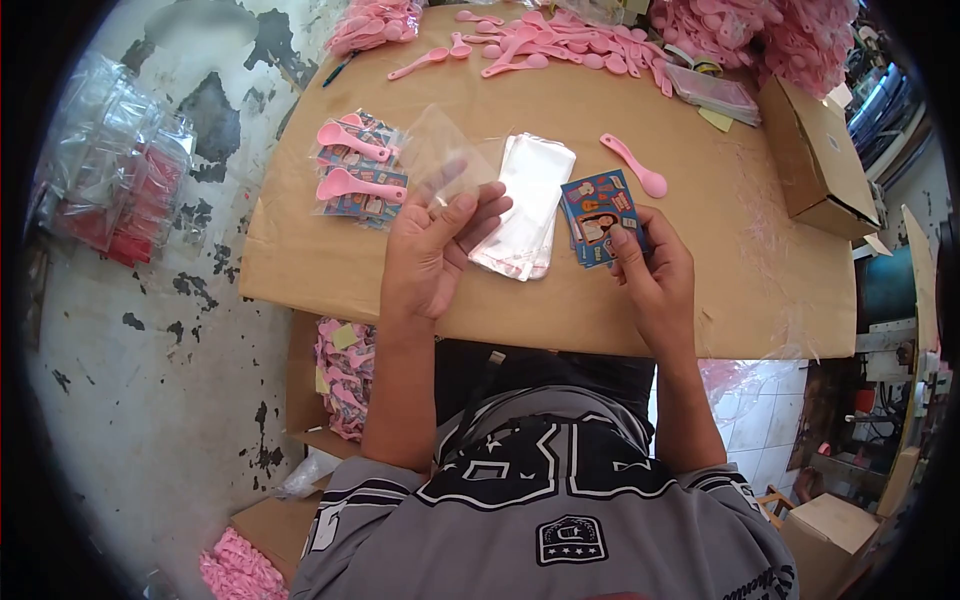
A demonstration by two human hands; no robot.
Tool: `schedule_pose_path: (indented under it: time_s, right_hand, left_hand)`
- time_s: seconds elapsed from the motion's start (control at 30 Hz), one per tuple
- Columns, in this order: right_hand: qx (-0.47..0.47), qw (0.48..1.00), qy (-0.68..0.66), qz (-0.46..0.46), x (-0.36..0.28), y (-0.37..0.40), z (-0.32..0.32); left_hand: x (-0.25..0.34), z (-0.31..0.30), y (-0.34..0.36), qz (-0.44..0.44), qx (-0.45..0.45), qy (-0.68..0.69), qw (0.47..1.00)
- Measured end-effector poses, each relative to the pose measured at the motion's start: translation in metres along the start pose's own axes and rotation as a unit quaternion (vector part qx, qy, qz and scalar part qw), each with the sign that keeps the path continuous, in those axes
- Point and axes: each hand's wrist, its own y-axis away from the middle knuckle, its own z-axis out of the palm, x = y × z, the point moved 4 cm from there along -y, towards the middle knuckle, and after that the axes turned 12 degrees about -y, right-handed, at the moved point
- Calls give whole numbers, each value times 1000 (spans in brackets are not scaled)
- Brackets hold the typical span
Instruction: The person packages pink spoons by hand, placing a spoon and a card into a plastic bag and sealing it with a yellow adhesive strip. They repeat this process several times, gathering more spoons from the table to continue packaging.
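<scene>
My left hand [440, 235] pinches a clear plastic bag [440, 150] that stands up above its fingers. Between my hands lies a stack of clear plastic bags [530, 200]. My right hand [655, 265] grips a printed blue card [600, 205], thumb on its face; more such cards show beneath it. Just beyond that hand rests a loose pink measuring spoon [635, 165]. Left of my left hand, pink spoons [360, 187] lie with blue cards in clear bags, partly overlapping.
A heap of pink spoons [560, 45] covers the table's far side, with bagged spoons [720, 35] behind. An open cardboard box [815, 160] stands at the right edge. Clear bags [110, 150] hang at the left wall. Below the table a box holds packed spoons [345, 385].
</scene>
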Motion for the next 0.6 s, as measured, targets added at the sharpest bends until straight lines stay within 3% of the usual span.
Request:
schedule_pose_path:
  time_s: [0.2,0.6]
  right_hand:
    - [-60,992,-73,78,13,7,-4]
    - [-64,993,-77,62,13,6,14]
  left_hand:
    - [-14,20,-1,15,15,28,999]
    - [-22,53,7,20,-24,89,996]
